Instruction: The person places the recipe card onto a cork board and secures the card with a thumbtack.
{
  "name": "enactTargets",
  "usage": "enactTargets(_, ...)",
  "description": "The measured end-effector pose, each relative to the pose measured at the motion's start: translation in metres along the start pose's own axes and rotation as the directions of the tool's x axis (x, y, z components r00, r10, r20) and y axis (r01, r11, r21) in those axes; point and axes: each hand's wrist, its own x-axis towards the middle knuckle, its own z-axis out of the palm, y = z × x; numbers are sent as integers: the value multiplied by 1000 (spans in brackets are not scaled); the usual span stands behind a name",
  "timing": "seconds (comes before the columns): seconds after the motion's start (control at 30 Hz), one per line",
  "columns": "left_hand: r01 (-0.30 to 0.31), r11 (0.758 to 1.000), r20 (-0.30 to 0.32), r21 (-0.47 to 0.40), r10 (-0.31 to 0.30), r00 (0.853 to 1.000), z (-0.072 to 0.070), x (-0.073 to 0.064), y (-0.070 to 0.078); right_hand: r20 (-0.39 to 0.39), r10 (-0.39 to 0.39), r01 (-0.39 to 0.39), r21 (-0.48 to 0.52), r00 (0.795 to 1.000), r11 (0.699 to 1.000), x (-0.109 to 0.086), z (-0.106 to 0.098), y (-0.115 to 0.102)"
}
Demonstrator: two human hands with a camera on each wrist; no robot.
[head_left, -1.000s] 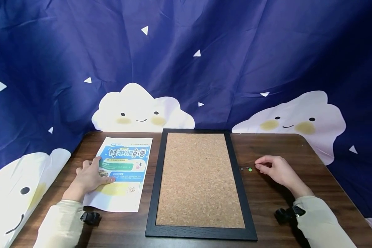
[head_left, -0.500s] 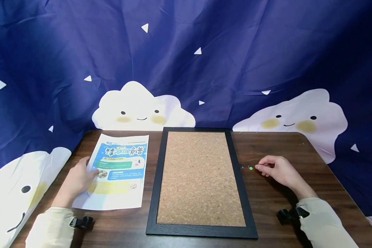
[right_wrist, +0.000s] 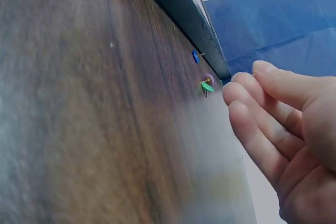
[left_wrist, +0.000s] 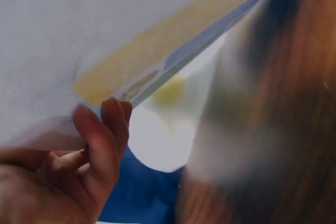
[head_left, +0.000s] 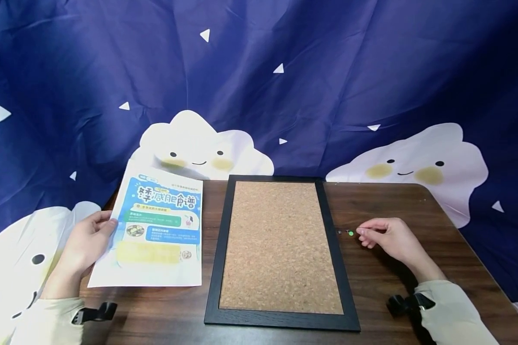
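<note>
On the left of the head view, my left hand (head_left: 84, 244) pinches the left edge of a printed paper poster (head_left: 157, 211) between thumb and fingers. The poster is raised and tilted, its face towards me. In the left wrist view, thumb and fingertips meet at the paper's edge (left_wrist: 142, 98). My right hand (head_left: 390, 239), its fingers loosely bent, hovers beside several small thumbtacks. A green thumbtack (right_wrist: 208, 86), a purple one (right_wrist: 209, 78) and a blue one (right_wrist: 196, 56) show in the right wrist view. Nothing is visible between the right fingertips.
A cork board (head_left: 280, 249) in a black frame lies in the middle of the brown wooden table (head_left: 155, 314), between both hands. The thumbtacks are near its right edge. Behind the table hangs a dark blue cloth (head_left: 241, 72) with cloud faces.
My left hand has drawn back to the left and lifted the poster off the table, tilting its face up towards me. The right hand has barely moved; the board stays put.
</note>
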Motion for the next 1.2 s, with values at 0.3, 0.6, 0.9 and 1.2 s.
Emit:
enactTargets(0.3, 52, 842, 79, -537, -12, 997, -2, 1, 12, -33, -28, 29, 34, 999, 999, -3, 4, -4)
enactTargets(0.6, 165, 773, 257, -612, -3, 966, 32, 3, 38, -71, -203, 204, 14, 977, 979, -5, 6, -7)
enactTargets(0.9, 237, 729, 375, -642, 29, 926, 71, 5, 59, -132, -269, 283, 103, 954, 953, -3, 10, -14)
enactTargets(1.2, 260, 713, 444, -651, 80, 892, 102, 5, 70, -153, -314, 328, 72, 937, 942, -3, 13, -20)
